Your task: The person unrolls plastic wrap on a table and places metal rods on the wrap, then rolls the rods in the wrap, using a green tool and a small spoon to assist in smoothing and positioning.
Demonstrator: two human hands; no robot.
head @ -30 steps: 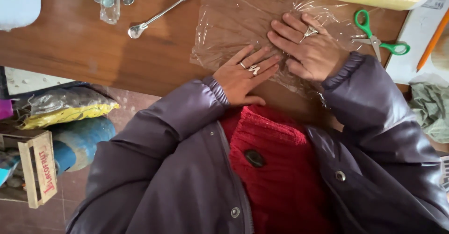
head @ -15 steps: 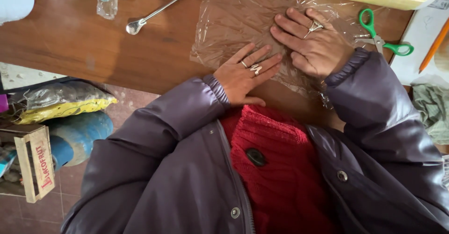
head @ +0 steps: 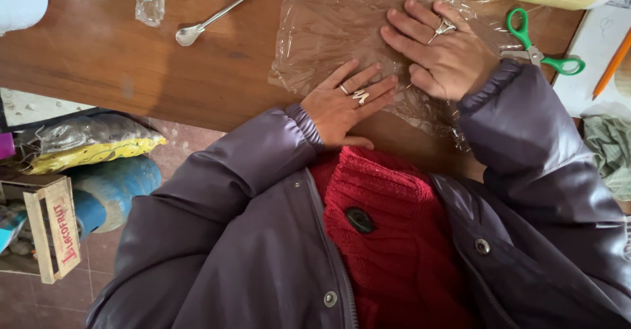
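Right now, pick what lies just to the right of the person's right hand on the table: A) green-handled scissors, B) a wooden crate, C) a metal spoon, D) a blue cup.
A: the green-handled scissors lie on the wooden table right beside the right hand, which presses flat on the clear plastic sheet.

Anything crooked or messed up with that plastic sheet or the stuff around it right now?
The clear plastic sheet lies wrinkled under the left hand and right hand, its near edge crumpled by the table edge. The loose spoon lies slanted. Nothing looks spilled or broken.
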